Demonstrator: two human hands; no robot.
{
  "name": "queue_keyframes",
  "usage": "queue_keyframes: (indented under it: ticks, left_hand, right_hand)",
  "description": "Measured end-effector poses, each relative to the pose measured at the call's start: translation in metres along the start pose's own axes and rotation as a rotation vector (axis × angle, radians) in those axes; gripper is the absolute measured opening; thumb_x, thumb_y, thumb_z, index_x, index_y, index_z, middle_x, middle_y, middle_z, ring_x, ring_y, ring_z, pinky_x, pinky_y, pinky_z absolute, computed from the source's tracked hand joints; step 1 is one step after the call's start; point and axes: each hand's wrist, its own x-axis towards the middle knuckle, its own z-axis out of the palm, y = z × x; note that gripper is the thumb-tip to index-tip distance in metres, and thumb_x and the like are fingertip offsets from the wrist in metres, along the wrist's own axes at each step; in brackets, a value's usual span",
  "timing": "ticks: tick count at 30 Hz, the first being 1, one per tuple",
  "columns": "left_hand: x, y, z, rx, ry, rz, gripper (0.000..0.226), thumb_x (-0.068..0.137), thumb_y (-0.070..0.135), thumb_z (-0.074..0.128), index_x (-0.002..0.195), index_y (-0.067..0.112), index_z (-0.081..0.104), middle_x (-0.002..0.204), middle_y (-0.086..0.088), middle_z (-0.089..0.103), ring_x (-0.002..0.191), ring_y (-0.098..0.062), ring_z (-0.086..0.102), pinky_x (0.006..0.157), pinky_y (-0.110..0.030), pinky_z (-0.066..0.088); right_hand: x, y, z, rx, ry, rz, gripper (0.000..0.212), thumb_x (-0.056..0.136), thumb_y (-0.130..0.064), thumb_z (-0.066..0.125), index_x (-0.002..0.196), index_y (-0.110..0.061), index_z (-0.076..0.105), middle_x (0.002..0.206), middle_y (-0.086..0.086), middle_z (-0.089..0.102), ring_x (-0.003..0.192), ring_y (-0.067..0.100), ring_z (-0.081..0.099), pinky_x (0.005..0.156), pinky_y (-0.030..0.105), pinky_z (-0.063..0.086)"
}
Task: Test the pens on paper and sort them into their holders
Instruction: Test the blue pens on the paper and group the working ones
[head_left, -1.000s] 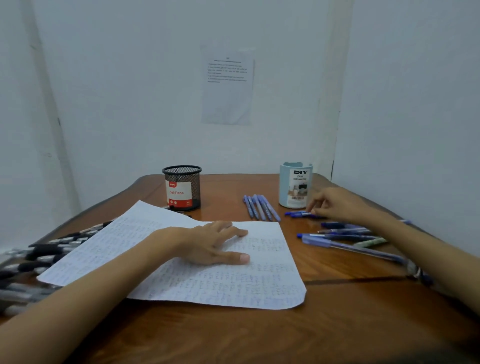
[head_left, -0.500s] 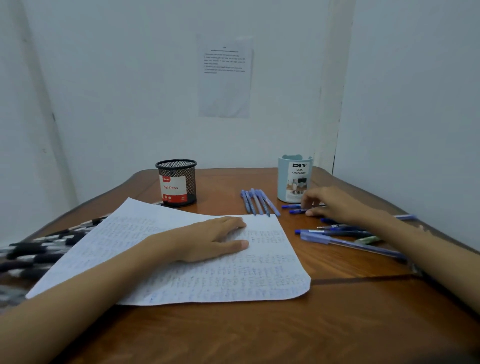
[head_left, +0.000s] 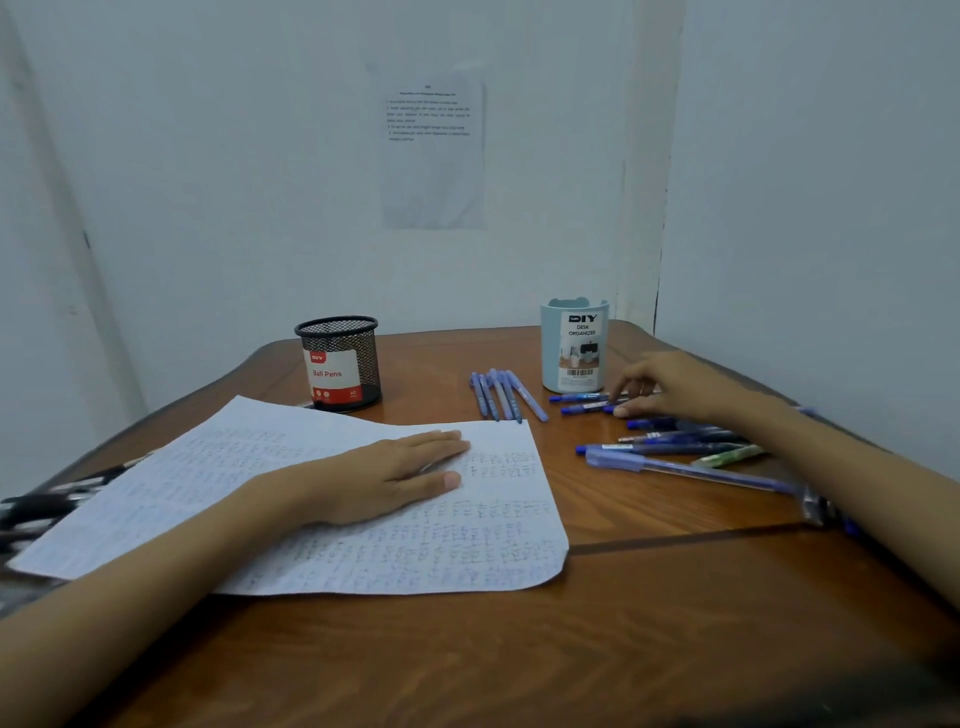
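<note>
Pens at the fingertips: two dark blue pens (head_left: 581, 403), slim plastic barrels, lying side by side just beyond the paper's far right corner.
Right hand (head_left: 670, 389): fingers bent down, tips touching the near ends of those two pens; whether they pinch one cannot be told.
Paper (head_left: 467, 551): one white sheet, slightly curled, covered in rows of small handwriting, flat on the table.
Left hand (head_left: 384, 478): palm down on the paper, fingers straight and together.
Pale blue pens (head_left: 501, 397): about five, fanned at the paper's far right corner.
Loose pile (head_left: 670, 448): overlapping blue pens right of the paper, one green pen (head_left: 727, 457) among them; count unclear.
Black pens (head_left: 47, 504): blurred heap at the paper's left edge.
Holders: two beyond the paper: a black wire-mesh cup (head_left: 340, 358) labelled "Ball Pens" and a smooth light blue cup (head_left: 574, 353).
Table (head_left: 519, 654): glossy brown wood with rounded corners.
</note>
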Motion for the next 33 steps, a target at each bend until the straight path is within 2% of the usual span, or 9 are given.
queue_keyframes:
  ticks: [5, 10, 12, 14, 16, 20, 24, 29, 33]
  left_hand:
    - [0.000, -0.001, 0.002, 0.029, 0.024, 0.005, 0.057, 0.094, 0.051, 0.025, 0.148, 0.036, 0.014, 0.155, 0.019, 0.009, 0.140, 0.000, 0.011, 0.106, -0.015, 0.004]
    - [-0.002, -0.002, 0.002, 0.059, 0.049, 0.009, 0.057, 0.094, 0.052, 0.025, 0.148, 0.035, 0.017, 0.155, 0.017, 0.013, 0.140, -0.001, 0.014, 0.109, -0.018, 0.008]
    - [-0.002, -0.002, 0.002, 0.070, 0.059, 0.014, 0.057, 0.094, 0.052, 0.026, 0.148, 0.034, 0.018, 0.155, 0.016, 0.014, 0.140, -0.001, 0.016, 0.109, -0.019, 0.009]
    - [-0.002, -0.002, 0.002, 0.079, 0.061, 0.017, 0.056, 0.095, 0.052, 0.026, 0.147, 0.034, 0.019, 0.155, 0.016, 0.015, 0.139, -0.002, 0.017, 0.109, -0.019, 0.010]
    - [-0.003, -0.001, 0.002, 0.087, 0.060, 0.017, 0.056, 0.095, 0.051, 0.026, 0.147, 0.033, 0.019, 0.155, 0.015, 0.016, 0.139, -0.002, 0.018, 0.109, -0.020, 0.011]
    - [-0.004, 0.000, 0.000, 0.079, 0.045, 0.013, 0.056, 0.096, 0.051, 0.027, 0.148, 0.032, 0.019, 0.155, 0.014, 0.015, 0.139, -0.004, 0.018, 0.109, -0.020, 0.011]
    - [-0.004, 0.000, 0.001, 0.077, 0.037, 0.006, 0.056, 0.096, 0.051, 0.026, 0.148, 0.032, 0.019, 0.155, 0.013, 0.014, 0.140, -0.004, 0.017, 0.106, -0.018, 0.010]
    - [-0.005, 0.001, 0.000, 0.073, 0.026, -0.006, 0.056, 0.096, 0.050, 0.026, 0.148, 0.032, 0.018, 0.155, 0.013, 0.014, 0.140, -0.005, 0.017, 0.105, -0.018, 0.011]
    - [-0.005, 0.001, -0.001, 0.066, 0.026, -0.007, 0.056, 0.095, 0.051, 0.026, 0.148, 0.033, 0.017, 0.155, 0.014, 0.013, 0.140, -0.004, 0.016, 0.107, -0.019, 0.010]
  right_hand:
    - [0.002, -0.014, 0.009, -0.162, -0.016, -0.044, 0.036, 0.089, -0.042, 0.055, 0.123, -0.032, 0.058, 0.116, 0.003, 0.049, 0.111, 0.016, 0.041, 0.089, 0.031, 0.041]
    - [0.003, -0.030, 0.009, -0.058, -0.034, -0.135, 0.009, 0.091, -0.029, 0.057, 0.096, -0.021, 0.057, 0.109, 0.000, 0.060, 0.099, 0.011, 0.052, 0.076, 0.018, 0.036]
    - [0.000, -0.035, 0.006, -0.157, -0.037, -0.177, 0.009, 0.093, -0.029, 0.054, 0.096, -0.020, 0.052, 0.109, 0.000, 0.062, 0.094, 0.009, 0.053, 0.069, 0.014, 0.035]
    - [-0.002, -0.041, 0.002, -0.253, -0.019, -0.228, 0.012, 0.095, -0.028, 0.050, 0.103, -0.020, 0.049, 0.115, 0.001, 0.061, 0.099, 0.012, 0.054, 0.076, 0.014, 0.039]
    - [-0.005, -0.053, 0.000, -0.296, 0.097, -0.318, 0.023, 0.095, -0.024, 0.051, 0.116, -0.017, 0.048, 0.119, 0.006, 0.059, 0.107, 0.021, 0.057, 0.087, 0.026, 0.046]
    - [-0.010, -0.084, -0.006, -0.164, 0.454, -0.774, 0.062, 0.076, -0.004, 0.062, 0.133, -0.015, 0.040, 0.093, 0.015, 0.063, 0.066, 0.014, 0.056, 0.057, 0.023, 0.050]
    - [-0.013, -0.099, 0.001, -0.159, 0.443, -0.735, 0.094, 0.064, 0.015, 0.074, 0.136, -0.024, 0.028, 0.090, 0.018, 0.060, 0.067, 0.026, 0.058, 0.052, 0.033, 0.056]
    - [-0.015, -0.096, -0.006, -0.167, 0.512, -0.730, 0.055, 0.065, 0.011, 0.073, 0.115, -0.007, 0.059, 0.085, 0.021, 0.061, 0.064, 0.034, 0.061, 0.055, 0.034, 0.056]
    - [-0.018, -0.094, -0.011, -0.085, 0.500, -0.691, 0.039, 0.073, 0.006, 0.061, 0.111, -0.004, 0.061, 0.087, 0.020, 0.062, 0.067, 0.035, 0.063, 0.060, 0.034, 0.057]
